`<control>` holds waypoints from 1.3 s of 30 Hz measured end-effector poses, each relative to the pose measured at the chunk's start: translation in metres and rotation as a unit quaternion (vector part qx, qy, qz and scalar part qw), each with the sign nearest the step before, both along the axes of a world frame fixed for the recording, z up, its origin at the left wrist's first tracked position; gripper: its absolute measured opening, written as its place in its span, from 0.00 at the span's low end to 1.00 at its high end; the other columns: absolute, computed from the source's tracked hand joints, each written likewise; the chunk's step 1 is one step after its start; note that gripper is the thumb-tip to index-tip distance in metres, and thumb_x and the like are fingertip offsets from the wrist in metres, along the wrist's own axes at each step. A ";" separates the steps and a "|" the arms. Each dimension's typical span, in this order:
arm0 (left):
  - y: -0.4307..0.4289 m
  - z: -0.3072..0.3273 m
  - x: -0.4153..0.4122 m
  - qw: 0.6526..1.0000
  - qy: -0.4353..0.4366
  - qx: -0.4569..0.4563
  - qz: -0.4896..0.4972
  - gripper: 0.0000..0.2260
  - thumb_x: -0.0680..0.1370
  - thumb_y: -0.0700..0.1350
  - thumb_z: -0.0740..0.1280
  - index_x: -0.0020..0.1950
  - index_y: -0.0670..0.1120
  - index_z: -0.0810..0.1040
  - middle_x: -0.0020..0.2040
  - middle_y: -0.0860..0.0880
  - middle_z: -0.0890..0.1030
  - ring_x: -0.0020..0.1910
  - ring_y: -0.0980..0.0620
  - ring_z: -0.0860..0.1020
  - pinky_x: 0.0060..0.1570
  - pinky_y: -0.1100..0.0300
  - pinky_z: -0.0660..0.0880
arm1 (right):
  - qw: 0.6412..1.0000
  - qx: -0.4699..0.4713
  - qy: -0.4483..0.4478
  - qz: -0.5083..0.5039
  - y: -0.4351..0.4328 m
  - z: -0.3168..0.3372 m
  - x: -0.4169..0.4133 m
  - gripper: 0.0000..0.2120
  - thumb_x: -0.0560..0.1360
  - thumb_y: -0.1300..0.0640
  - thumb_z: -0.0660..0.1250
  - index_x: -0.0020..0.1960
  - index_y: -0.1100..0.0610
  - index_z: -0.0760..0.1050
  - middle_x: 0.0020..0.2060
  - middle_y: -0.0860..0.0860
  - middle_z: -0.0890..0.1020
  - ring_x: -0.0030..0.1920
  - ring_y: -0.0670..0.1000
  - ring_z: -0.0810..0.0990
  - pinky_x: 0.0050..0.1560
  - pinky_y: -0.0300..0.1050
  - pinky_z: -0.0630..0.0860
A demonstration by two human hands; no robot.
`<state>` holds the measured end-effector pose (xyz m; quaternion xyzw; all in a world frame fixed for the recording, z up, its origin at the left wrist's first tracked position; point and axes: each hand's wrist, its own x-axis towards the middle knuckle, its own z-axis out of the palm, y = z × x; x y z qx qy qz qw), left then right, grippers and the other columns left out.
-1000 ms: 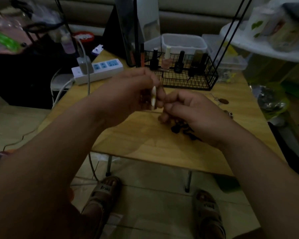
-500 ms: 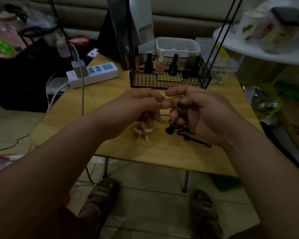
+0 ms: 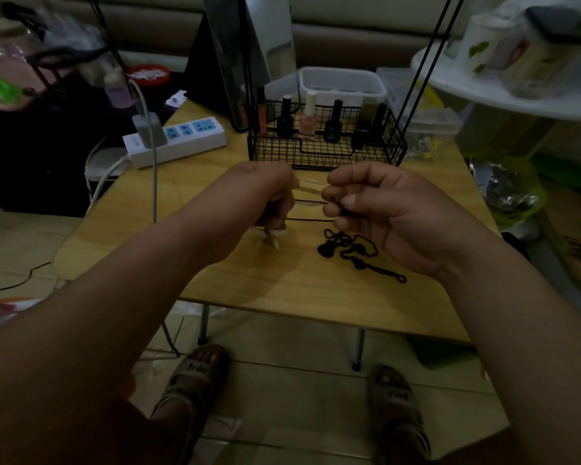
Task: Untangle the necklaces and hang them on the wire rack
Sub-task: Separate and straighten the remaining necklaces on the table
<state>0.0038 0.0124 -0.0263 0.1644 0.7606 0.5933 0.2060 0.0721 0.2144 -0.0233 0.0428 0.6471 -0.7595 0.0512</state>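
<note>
The black cord necklace (image 3: 349, 251) lies bunched on the counter (image 3: 316, 297) under the right hand (image 3: 383, 213), with one strand seemingly rising into the tangle. Both hands pinch thin gold chains (image 3: 311, 190) taut between them, the left hand (image 3: 262, 199) tightly curled. Pull harder and I'd guess the knot cinches or a link snaps. The wire rack (image 3: 316, 157) stands just beyond.

We see a low wooden table (image 3: 316, 297) with a pale top. Just below the right hand (image 3: 389, 213), a black cord necklace (image 3: 349, 250) lies on the wood in a loose tangle. Under the left hand (image 3: 259, 199), small white pieces (image 3: 272, 238) seem to rest. Beyond both hands sits a black wire basket (image 3: 326, 156) holding small bottles. Farther beyond the left hand lies a white power strip (image 3: 182, 139) with a plug in it.
</note>
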 end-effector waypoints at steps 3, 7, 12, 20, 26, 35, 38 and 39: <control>-0.003 0.000 0.002 0.999 0.024 -0.027 -0.035 0.11 0.82 0.44 0.64 0.42 0.41 0.77 0.35 0.45 0.78 0.34 0.48 0.74 0.36 0.55 0.73 | 1.000 0.001 0.012 0.000 -0.001 0.001 0.001 0.13 0.78 0.75 0.63 0.58 0.64 0.78 0.48 0.58 0.86 0.49 0.54 0.87 0.50 0.44 0.84; -0.003 -0.003 0.005 0.993 0.048 -0.039 -0.098 0.08 0.81 0.47 0.68 0.57 0.46 0.82 0.43 0.45 0.84 0.38 0.47 0.77 0.41 0.49 0.74 | 1.000 0.010 0.015 -0.001 -0.003 0.001 0.001 0.11 0.77 0.72 0.67 0.58 0.63 0.78 0.46 0.58 0.86 0.47 0.54 0.87 0.47 0.42 0.85; -0.006 -0.003 0.006 0.985 0.095 -0.074 -0.124 0.05 0.82 0.49 0.70 0.55 0.50 0.82 0.41 0.52 0.83 0.39 0.55 0.77 0.42 0.54 0.75 | 0.998 0.052 0.023 -0.003 -0.005 -0.001 0.001 0.10 0.76 0.70 0.70 0.56 0.62 0.78 0.44 0.59 0.84 0.43 0.52 0.86 0.42 0.40 0.83; -0.011 0.005 0.002 0.994 0.057 -0.004 -0.089 0.06 0.83 0.39 0.65 0.48 0.45 0.79 0.37 0.49 0.78 0.35 0.52 0.73 0.42 0.55 0.73 | 0.998 0.062 0.012 0.013 0.002 -0.002 0.000 0.15 0.78 0.73 0.66 0.61 0.61 0.80 0.44 0.53 0.84 0.47 0.52 0.86 0.46 0.40 0.83; -0.009 0.005 0.004 0.996 0.068 0.017 -0.050 0.07 0.82 0.37 0.64 0.46 0.45 0.78 0.39 0.48 0.78 0.32 0.53 0.71 0.36 0.60 0.76 | 0.976 0.209 0.012 0.056 0.003 -0.001 0.002 0.15 0.80 0.69 0.67 0.62 0.55 0.82 0.43 0.52 0.83 0.44 0.49 0.84 0.46 0.41 0.82; -0.009 0.000 0.000 0.991 0.090 -0.072 -0.061 0.03 0.81 0.45 0.70 0.53 0.49 0.83 0.37 0.53 0.79 0.31 0.63 0.74 0.34 0.66 0.72 | 0.984 0.178 -0.007 0.021 -0.001 -0.001 0.003 0.07 0.83 0.62 0.65 0.53 0.57 0.81 0.39 0.49 0.82 0.40 0.46 0.81 0.42 0.40 0.80; -0.005 -0.004 0.001 0.984 0.106 -0.100 -0.101 0.04 0.80 0.49 0.72 0.54 0.55 0.85 0.38 0.53 0.81 0.39 0.59 0.79 0.46 0.54 0.78 | 0.999 0.051 -0.005 0.011 -0.003 -0.001 0.001 0.05 0.82 0.64 0.64 0.53 0.59 0.78 0.40 0.52 0.81 0.41 0.48 0.81 0.43 0.43 0.80; -0.005 -0.004 0.001 0.984 0.106 -0.095 -0.106 0.04 0.80 0.49 0.72 0.54 0.54 0.85 0.38 0.54 0.81 0.39 0.59 0.80 0.46 0.54 0.78 | 1.000 0.022 -0.004 0.007 -0.004 0.000 0.000 0.04 0.82 0.64 0.63 0.53 0.58 0.77 0.40 0.52 0.81 0.41 0.49 0.81 0.43 0.43 0.80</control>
